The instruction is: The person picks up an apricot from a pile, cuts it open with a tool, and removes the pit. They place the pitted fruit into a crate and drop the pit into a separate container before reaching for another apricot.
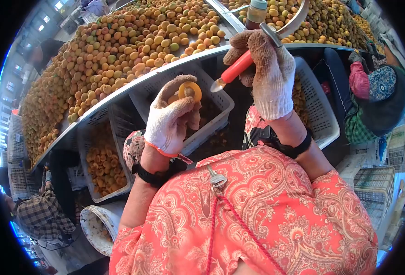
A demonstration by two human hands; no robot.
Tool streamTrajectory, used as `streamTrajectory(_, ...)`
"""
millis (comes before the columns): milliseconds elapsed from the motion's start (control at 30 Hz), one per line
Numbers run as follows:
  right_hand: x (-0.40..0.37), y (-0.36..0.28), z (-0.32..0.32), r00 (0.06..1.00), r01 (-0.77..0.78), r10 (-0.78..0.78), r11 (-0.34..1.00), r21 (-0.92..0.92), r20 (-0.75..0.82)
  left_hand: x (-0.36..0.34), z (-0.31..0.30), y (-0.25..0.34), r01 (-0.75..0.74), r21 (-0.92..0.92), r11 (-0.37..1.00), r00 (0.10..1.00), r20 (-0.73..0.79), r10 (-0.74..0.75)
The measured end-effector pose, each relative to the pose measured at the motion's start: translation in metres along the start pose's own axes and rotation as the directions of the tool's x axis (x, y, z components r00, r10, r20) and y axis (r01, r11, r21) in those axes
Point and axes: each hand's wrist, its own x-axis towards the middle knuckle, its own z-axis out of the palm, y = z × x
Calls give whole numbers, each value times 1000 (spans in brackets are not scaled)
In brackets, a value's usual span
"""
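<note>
My left hand (172,114), in a stained white knit glove, pinches an apricot (194,87) that looks cut. Its orange flesh faces up, and the thumb covers part of it. My right hand (269,68), gloved the same way, is wrapped round a red-handled tool (237,67). A small shiny spoon-like tip points down toward the left hand, and a curved metal piece sticks out above the fingers. The tip is apart from the apricot. Both hands are over plastic crates in front of the fruit-covered table.
Whole apricots (133,41) are heaped on the metal-edged table. A jar (256,16) stands there. Below are a crate of apricot halves (105,172), another crate (324,103) and a white bucket (102,229). One person (381,96) sits at the right, another (46,213) at the left.
</note>
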Motion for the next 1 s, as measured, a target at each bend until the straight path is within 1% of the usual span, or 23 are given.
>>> streamTrajectory(67,-5,-9,5,999,17,-17,1000,-8,39,-2,-1,0,-5,16,1000,1000,17,5)
streamTrajectory(100,-7,-4,8,997,65,-65,998,-1,46,-3,1,1,-7,17,1000,1000,18,7)
streamTrajectory(133,-9,-2,9,997,66,-66,998,-1,47,-4,4,1,-26,18,999,1000,1,26)
streamTrajectory(200,-12,0,12,996,-10,8,1000,24,87,-6,7,2,-46,19,999,999,-15,46)
streamTrajectory(233,-13,0,13,995,-49,43,996,73,87,-7,7,3,-37,32,999,999,-7,37)
streamTrajectory(267,-14,-1,14,995,-50,43,996,74,88,-8,7,4,-27,45,999,1000,1,27)
streamTrajectory(333,-15,-5,15,992,-4,11,998,-57,123,-10,7,2,-40,52,998,999,-8,41)
streamTrajectory(400,-16,-5,15,990,-11,18,998,-54,137,-10,8,1,-54,60,997,998,-12,54)
streamTrajectory(467,-16,-5,14,988,-18,26,999,-51,151,-11,9,0,-67,13,998,997,-44,67)
streamTrajectory(533,-16,-8,13,970,-70,99,988,-137,222,-11,9,0,-77,8,997,996,-38,78)
streamTrajectory(567,-17,-8,13,970,-71,100,988,-137,222,-11,9,0,-88,2,996,996,-33,88)
streamTrajectory(633,-19,-7,14,961,-159,174,983,-89,214,-12,8,0,-87,-6,996,995,-46,86)
streamTrajectory(667,-19,-6,14,961,-158,174,983,-89,214,-12,7,0,-85,-15,996,995,-59,84)
streamTrajectory(733,-20,-5,14,980,-70,78,996,-50,181,-13,9,0,-90,-3,996,994,-60,90)
streamTrajectory(767,-20,-5,13,980,-70,78,996,-50,181,-13,9,0,-95,8,995,994,-61,95)
streamTrajectory(867,-19,-9,11,953,-128,149,987,-93,264,-11,7,-2,-82,14,997,996,-46,83)
streamTrajectory(900,-21,-7,12,955,-137,138,990,-22,261,-12,7,-1,-82,14,997,995,-47,83)
streamTrajectory(933,-20,-5,12,955,-140,141,990,-23,261,-13,6,2,-66,56,996,996,-50,69)
streamTrajectory(967,-19,-3,10,951,-140,151,988,-60,268,-13,6,3,-51,97,994,997,-53,56)
streamTrajectory(1000,-18,-1,8,948,-138,160,986,-96,275,-13,6,3,-50,96,994,997,-54,55)
